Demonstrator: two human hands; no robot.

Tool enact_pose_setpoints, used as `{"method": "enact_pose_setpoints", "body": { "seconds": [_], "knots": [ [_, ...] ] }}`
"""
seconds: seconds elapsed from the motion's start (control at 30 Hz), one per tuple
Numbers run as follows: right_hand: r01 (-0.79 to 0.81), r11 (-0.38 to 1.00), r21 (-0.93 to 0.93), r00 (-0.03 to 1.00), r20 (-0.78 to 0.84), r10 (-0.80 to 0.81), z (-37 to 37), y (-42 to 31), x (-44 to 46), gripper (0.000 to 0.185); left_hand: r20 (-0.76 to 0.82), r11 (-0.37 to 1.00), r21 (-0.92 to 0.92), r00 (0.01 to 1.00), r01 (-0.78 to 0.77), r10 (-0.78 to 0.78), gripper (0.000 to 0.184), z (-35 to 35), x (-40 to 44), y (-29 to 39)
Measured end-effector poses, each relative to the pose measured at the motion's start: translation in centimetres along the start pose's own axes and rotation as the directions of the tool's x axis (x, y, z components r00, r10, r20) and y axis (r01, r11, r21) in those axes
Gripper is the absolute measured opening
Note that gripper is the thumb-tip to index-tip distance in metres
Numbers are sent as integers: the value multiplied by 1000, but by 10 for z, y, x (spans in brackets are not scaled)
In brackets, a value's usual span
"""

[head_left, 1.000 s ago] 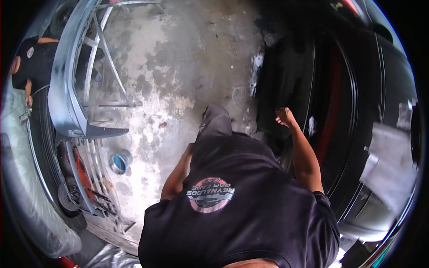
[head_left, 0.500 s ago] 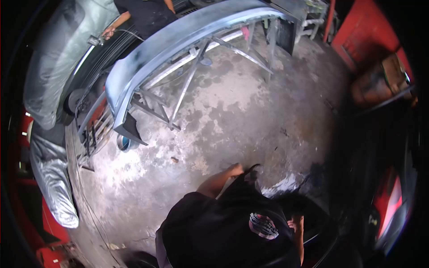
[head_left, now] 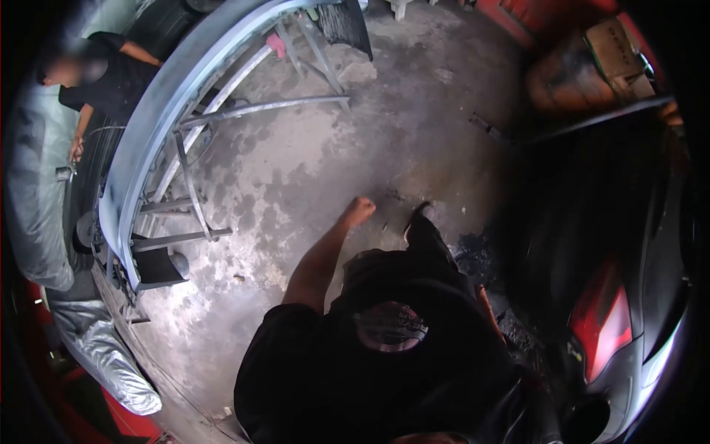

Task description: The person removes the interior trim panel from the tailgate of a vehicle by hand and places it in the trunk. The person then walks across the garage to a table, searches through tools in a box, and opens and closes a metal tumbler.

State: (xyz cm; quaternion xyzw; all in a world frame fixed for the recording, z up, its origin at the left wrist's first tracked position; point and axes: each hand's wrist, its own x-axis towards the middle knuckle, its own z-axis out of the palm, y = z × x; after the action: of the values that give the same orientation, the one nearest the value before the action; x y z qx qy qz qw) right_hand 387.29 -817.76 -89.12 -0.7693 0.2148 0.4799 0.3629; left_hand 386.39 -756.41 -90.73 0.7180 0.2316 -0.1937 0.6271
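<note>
My left hand (head_left: 359, 212) is held out over the concrete floor (head_left: 296, 177), its fingers curled in and nothing visible in them. Only a strip of my right forearm (head_left: 491, 314) shows beside my dark shirt; the hand itself is hidden. My shoe (head_left: 421, 211) is just right of my left hand. A long grey-blue bumper (head_left: 140, 140) rests on a metal frame (head_left: 194, 189) to the left, out of reach of my hand.
Behind the bumper, another person (head_left: 107, 78) in a dark shirt holds a spray gun (head_left: 65, 173) with a hose. A dark car with a red tail light (head_left: 603, 325) stands at right. A rusty drum (head_left: 569, 81) and cardboard box (head_left: 615, 48) are at the upper right.
The view has swung away from the dark car's side toward the floor and its rear. My left arm has reached forward. My right hand, visible earlier, has dropped out of sight.
</note>
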Motion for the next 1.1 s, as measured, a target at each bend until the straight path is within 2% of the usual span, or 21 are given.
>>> {"method": "enact_pose_setpoints", "body": {
  "seconds": [0.03, 0.07, 0.1, 0.13, 0.17, 0.2, 0.27, 0.37, 0.47, 0.53, 0.6, 0.67, 0.73, 0.77, 0.83, 0.9, 0.93, 0.97, 1.03, 1.07, 1.1],
  "knots": [
    [7, 1000, -9, 999, 36, -7, -29, -11, 46, 16, 4, 960, -159, 973, 229, -232, 19, 11, 12, -44],
    [28, 1000, -14, 996, 84, -27, -47, -33, 103, 16, 53, 972, 150, 984, -178, 172, 18, 14, 16, -97],
    [83, 996, -14, 994, 68, -81, -75, -108, 86, 14, 111, 901, 263, 917, 345, -384, 22, 23, 9, -77],
    [135, 991, -20, 989, 60, -134, -104, -170, 74, 14, 14, 800, 232, 820, 554, -572, 21, 33, -9, -46],
    [54, 988, -144, 998, -17, -57, -127, -215, 101, 13, -44, 768, 219, 793, 602, -608, 21, 42, -16, -35],
    [138, 967, -215, 989, -23, -146, -141, -280, 81, 9, -50, 766, 118, 774, 632, -631, 24, 50, -19, -25],
    [187, 982, -36, 974, 140, -181, -202, -342, 181, 18, 11, 823, -43, 824, 567, -567, 35, 60, -14, 0],
    [448, 869, -208, 893, 58, -447, -196, -515, 170, 19, -24, 804, -125, 808, 582, -588, 33, 67, 41, 30],
    [583, 800, -144, 812, 146, -565, -187, -634, 212, 26, -89, 914, -199, 922, 353, -376, 30, 61, 131, 31],
    [849, 457, -265, 528, 395, -752, -185, -688, 280, 31, -90, 908, -264, 929, 325, -359, 29, 49, 195, 65],
    [829, 366, -423, 548, 480, -685, -170, -747, 298, 11, -106, 904, -310, 934, 295, -342, 29, 28, 259, 95],
    [659, 695, -287, 742, 397, -539, -165, -795, 294, 7, -122, 899, -342, 936, 273, -331, 28, -2, 318, 128],
    [611, 576, -543, 775, 557, -297, -193, -830, 328, 6, -142, 891, -365, 931, 268, -338, 27, -31, 362, 164],
    [615, 565, -550, 775, 553, -306, -215, -849, 351, 6, -154, 890, -376, 930, 257, -334, 27, -49, 383, 185],
    [845, -50, -532, 439, 745, -502, -256, -865, 391, 13, -184, 892, -399, 934, 213, -306, 26, -78, 415, 217],
    [724, 221, -653, 677, 613, -407, -280, -924, 365, 15, -160, 859, -454, 927, 236, -340, 24, -112, 440, 247],
    [295, 924, -244, 924, 319, -211, -300, -914, 426, 15, -113, 819, -502, 917, 279, -382, 22, -124, 453, 265],
    [257, 912, -321, 956, 221, -192, -301, -933, 427, 18, -50, 755, -505, 860, 418, -509, 25, -138, 471, 286],
    [209, 895, -394, 977, 126, -173, -301, -977, 414, 21, -57, 729, -556, 857, 398, -512, 16, -154, 505, 321],
    [195, 884, -424, 979, 134, -152, -299, -995, 414, 10, -62, 696, -615, 856, 372, -512, 10, -163, 521, 334],
    [177, 869, -462, 982, 143, -124, -298, -1018, 416, 8, -90, 816, -476, 905, 328, -417, 12, -174, 544, 338]
  ]
}}
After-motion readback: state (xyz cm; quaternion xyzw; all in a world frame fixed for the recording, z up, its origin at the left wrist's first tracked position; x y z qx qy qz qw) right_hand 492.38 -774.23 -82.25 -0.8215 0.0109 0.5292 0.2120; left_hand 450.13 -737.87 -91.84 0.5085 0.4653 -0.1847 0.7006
